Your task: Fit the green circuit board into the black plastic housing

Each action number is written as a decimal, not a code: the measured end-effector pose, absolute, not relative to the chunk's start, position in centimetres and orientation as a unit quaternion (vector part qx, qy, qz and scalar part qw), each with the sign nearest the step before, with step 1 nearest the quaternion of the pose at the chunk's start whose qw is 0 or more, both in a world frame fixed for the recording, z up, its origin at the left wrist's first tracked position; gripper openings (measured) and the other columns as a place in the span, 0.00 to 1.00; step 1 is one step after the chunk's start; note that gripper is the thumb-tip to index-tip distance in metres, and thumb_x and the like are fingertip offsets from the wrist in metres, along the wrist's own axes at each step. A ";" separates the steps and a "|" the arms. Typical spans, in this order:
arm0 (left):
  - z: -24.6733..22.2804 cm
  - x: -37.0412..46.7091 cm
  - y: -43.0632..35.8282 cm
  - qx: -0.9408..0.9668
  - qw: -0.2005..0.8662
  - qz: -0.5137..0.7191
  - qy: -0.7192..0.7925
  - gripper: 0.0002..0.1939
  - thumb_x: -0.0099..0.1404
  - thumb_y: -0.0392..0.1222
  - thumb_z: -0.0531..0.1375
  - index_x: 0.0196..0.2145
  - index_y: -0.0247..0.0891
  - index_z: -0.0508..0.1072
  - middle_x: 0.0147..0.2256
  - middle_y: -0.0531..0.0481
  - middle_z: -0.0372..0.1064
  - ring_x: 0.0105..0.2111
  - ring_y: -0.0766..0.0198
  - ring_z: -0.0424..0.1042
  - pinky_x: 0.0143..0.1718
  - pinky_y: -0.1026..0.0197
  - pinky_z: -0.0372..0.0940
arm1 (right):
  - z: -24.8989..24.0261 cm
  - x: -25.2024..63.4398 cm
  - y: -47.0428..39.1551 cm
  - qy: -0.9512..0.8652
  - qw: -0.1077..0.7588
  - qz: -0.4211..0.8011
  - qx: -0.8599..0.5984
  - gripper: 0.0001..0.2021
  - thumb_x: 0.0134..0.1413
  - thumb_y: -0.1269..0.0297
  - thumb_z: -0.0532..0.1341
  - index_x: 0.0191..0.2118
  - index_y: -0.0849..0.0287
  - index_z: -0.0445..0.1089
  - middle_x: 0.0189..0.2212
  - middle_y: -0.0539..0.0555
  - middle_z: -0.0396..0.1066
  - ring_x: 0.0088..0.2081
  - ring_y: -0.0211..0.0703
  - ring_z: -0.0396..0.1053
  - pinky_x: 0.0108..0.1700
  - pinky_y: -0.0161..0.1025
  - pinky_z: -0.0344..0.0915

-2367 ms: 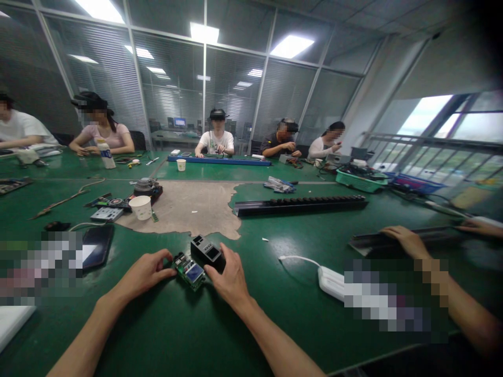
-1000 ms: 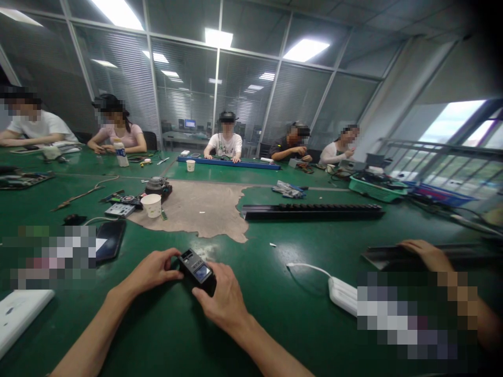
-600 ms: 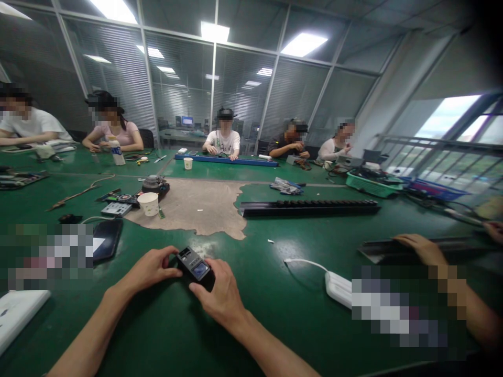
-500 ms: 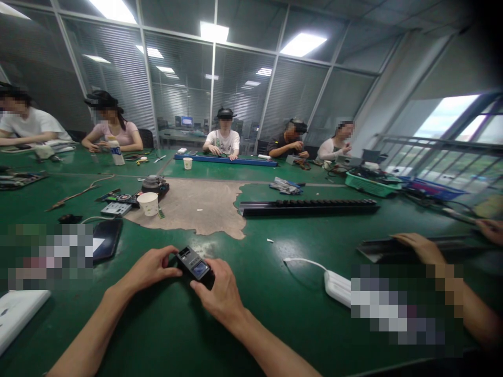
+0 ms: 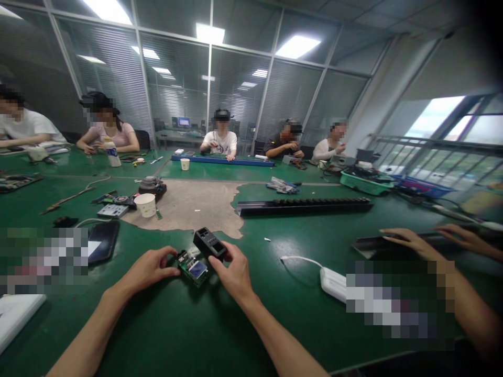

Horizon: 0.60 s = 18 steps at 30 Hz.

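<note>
"Cover (image 5: 210, 244) lifted off board (image 5: 194, 269) since the earlier frame. Positions?"

"Cover: pinched by right hand (image 5: 233, 266). Board: between that and left hand (image 5: 154, 270), which pinches its end."

"Count?"

"Cover, one; board, one; hands, two; phone (image 5: 109, 244) nearby, one."

White block (image 5: 331, 284) bounds the open table (image 5: 288, 306) beside the right hand (image 5: 237, 270).

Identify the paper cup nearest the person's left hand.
It is the large-looking cup in front of the round-topped device, beyond the left hand at the circuit board. Another, smaller-looking cup stands farther back, near the long blue bar.
</note>
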<state>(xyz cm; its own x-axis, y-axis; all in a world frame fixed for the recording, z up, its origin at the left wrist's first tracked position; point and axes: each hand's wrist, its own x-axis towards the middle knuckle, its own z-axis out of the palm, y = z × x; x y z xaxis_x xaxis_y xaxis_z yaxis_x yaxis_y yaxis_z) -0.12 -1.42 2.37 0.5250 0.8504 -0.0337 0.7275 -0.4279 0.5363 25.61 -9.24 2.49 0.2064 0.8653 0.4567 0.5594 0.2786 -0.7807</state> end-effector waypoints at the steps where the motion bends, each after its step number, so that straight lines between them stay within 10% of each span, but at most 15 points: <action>1: 2.4 -0.1 -1.4 0.837 0.250 0.120 0.472 0.27 0.58 0.59 0.59 0.50 0.40 0.69 0.26 0.55 0.66 0.27 0.62 0.66 0.28 0.63 0.50 | 2.1 25.9 -9.0 -0.612 0.510 0.150 -0.586 0.18 0.49 0.63 0.65 0.48 0.56 0.70 0.40 0.53 0.73 0.42 0.47 0.70 0.45 0.42 0.66; 18: 2.1 -0.2 -1.2 0.842 0.242 0.110 0.470 0.29 0.58 0.60 0.59 0.51 0.40 0.68 0.26 0.54 0.66 0.27 0.62 0.66 0.28 0.63 0.50 | -0.4 26.3 -8.4 -0.621 0.421 0.102 -0.653 0.35 0.45 0.61 0.67 0.59 0.66 0.61 0.50 0.63 0.68 0.51 0.57 0.65 0.55 0.52 0.61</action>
